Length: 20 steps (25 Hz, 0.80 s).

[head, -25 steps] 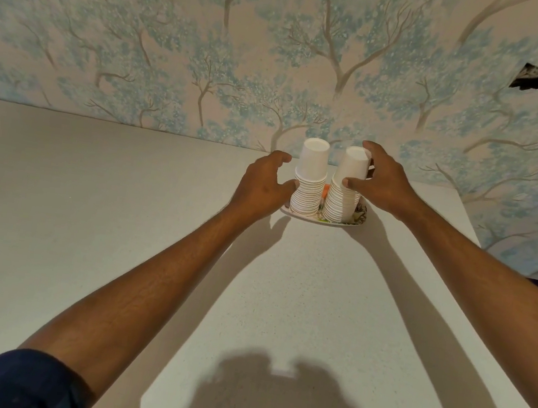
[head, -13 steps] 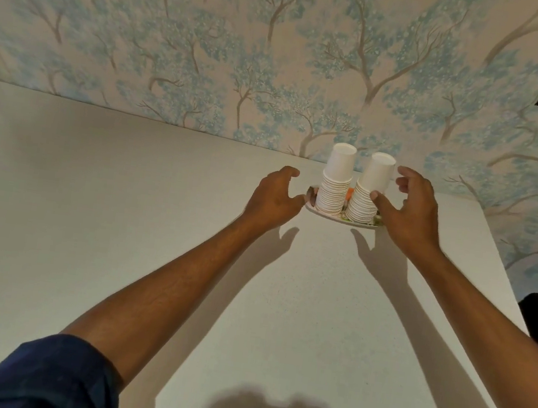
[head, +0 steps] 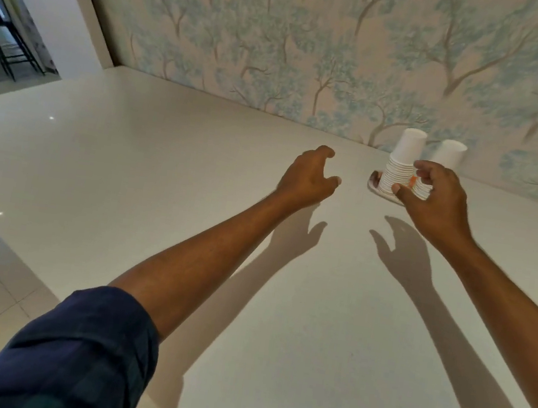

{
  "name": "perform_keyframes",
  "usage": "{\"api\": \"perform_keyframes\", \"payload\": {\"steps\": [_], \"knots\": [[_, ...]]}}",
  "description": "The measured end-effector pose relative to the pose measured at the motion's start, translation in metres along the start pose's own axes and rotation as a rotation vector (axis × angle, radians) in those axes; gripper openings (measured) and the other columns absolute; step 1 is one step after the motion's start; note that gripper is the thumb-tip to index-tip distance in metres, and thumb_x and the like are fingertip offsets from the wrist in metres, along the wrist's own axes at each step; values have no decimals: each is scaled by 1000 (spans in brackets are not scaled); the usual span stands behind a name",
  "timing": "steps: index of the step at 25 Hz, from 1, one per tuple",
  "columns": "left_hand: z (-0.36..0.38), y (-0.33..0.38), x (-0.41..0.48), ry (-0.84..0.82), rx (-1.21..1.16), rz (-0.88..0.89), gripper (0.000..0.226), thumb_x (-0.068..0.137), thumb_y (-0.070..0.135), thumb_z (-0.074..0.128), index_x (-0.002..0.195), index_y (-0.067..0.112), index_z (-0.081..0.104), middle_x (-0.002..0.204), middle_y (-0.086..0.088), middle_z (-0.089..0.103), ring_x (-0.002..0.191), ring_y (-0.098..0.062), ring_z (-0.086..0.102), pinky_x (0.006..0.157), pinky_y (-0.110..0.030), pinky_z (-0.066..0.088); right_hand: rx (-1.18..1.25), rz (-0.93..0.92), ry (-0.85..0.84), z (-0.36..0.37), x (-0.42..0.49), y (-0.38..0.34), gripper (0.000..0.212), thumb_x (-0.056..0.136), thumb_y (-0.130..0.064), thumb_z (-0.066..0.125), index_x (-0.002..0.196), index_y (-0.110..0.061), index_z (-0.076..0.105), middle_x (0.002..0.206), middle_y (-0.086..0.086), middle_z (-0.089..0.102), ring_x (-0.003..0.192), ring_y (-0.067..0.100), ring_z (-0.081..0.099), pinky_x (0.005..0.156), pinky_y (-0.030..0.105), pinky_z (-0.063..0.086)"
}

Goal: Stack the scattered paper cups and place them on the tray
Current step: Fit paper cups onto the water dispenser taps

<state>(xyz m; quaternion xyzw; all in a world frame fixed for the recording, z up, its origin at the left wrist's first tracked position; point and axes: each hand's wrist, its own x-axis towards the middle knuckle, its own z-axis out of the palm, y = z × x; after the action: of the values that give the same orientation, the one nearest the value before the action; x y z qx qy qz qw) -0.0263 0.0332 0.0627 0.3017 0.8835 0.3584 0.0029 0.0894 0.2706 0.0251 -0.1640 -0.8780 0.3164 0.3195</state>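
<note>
Two stacks of white paper cups stood upright, bases up, on the tray [head: 375,181] at the far right of the desk [head: 161,171], close to the wallpapered wall [head: 284,33]. The left stack [head: 401,160] and the right stack [head: 451,155] stood side by side, their long axes vertical.

The right hand [head: 434,201] hovered on the near side of the stacks, covering their lower parts in the view. Its fingers were loosely curled and held nothing, and its shadow [head: 402,250] on the desk suggested it was raised clear. The left hand [head: 309,178] hung to the left of the tray, apart from it, loosely curled and empty.

With both stacks on the tray, the task looked about done. The stacks lay beyond both hands and the right hand was much nearer, so any last nudge would likely fall to it.
</note>
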Motion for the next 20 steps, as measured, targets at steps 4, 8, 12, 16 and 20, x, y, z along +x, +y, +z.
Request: {"api": "perform_keyframes", "payload": {"steps": [4, 8, 12, 16, 20], "knots": [[6, 11, -24, 1, -1, 17, 62, 98, 32, 73, 153, 14, 49, 153, -11, 54, 138, -28, 53, 111, -42, 47, -6, -7, -33, -15, -28, -14, 57, 90, -35, 86, 139, -17, 64, 140, 10, 64, 125, 32, 63, 109, 54, 49], [25, 32, -38, -38, -11, 67, 61, 97, 33, 74, 151, 15, 51, 150, -10, 57, 135, -29, 55, 110, -40, 48, -16, 20, -41, -41, -63, -20, 58, 90, -32, 86, 141, -16, 64, 137, 11, 63, 127, 33, 61, 107, 46, 51], [50, 69, -48, -87, -32, 144, 59, 96, 33, 76, 149, 17, 53, 150, -9, 59, 135, -28, 57, 102, -33, 46, -67, 42, -35, -76, -94, -21, 61, 93, -34, 83, 146, -16, 61, 140, 8, 62, 127, 24, 62, 107, 38, 51], [76, 100, -65, -148, -68, 224, 62, 96, 34, 75, 151, 17, 51, 152, -9, 57, 137, -30, 56, 103, -34, 44, -118, 79, -11, -112, -123, -11, 58, 94, -38, 81, 146, -21, 60, 141, 2, 61, 127, 16, 59, 104, 34, 50], [101, 125, -88, -223, -83, 285, 64, 97, 33, 75, 153, 15, 49, 155, -10, 55, 141, -30, 52, 109, -40, 44, -135, 137, 11, -150, -151, -2, 56, 95, -40, 80, 145, -22, 60, 141, 1, 61, 126, 13, 58, 101, 30, 47]]}}
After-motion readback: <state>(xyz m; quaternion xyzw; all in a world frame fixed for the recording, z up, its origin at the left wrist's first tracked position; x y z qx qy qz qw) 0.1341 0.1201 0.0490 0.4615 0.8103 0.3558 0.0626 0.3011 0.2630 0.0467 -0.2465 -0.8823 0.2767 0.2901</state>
